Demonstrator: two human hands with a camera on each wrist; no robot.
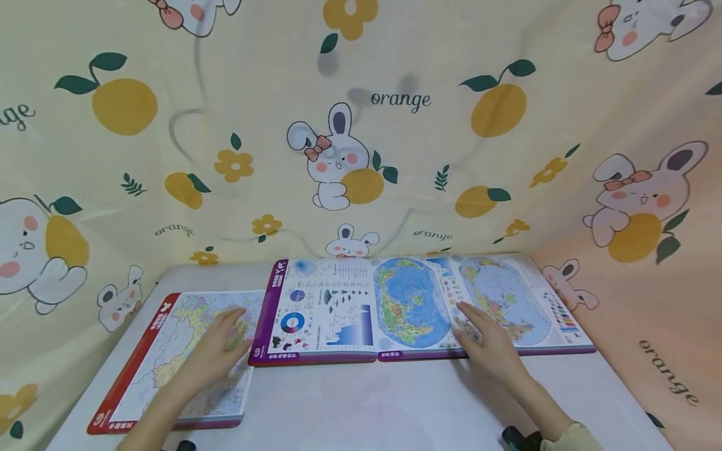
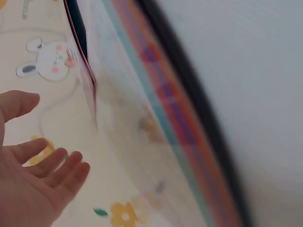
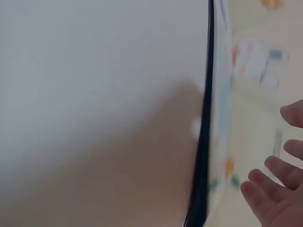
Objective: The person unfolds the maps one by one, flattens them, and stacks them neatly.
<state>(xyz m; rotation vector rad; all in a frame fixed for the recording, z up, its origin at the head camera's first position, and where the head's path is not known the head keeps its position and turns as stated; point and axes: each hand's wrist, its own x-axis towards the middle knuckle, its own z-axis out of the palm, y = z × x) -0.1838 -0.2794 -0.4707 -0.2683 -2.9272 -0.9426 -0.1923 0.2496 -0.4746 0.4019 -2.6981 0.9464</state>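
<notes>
A red-bordered map board [image 1: 169,351] lies at the left of the white table. My left hand [image 1: 211,354] is over its right part with fingers extended, nothing in its grasp. Right of it and farther back lies a wide purple-edged world map board [image 1: 344,313], its front edge split by a seam; its left end overlaps the red-bordered board in the head view. Over the right half of this board is my right hand [image 1: 491,344], fingers spread and holding nothing. In the wrist views, the left palm [image 2: 28,189] and the right palm [image 3: 284,203] are bare, fingers slightly bent.
A cream cloth [image 1: 406,156] printed with rabbits and oranges hangs behind the table and along its sides. The white tabletop [image 1: 338,407] shows in front of the boards. Dark wrist gear [image 1: 521,438] sits by the right sleeve [image 1: 572,438].
</notes>
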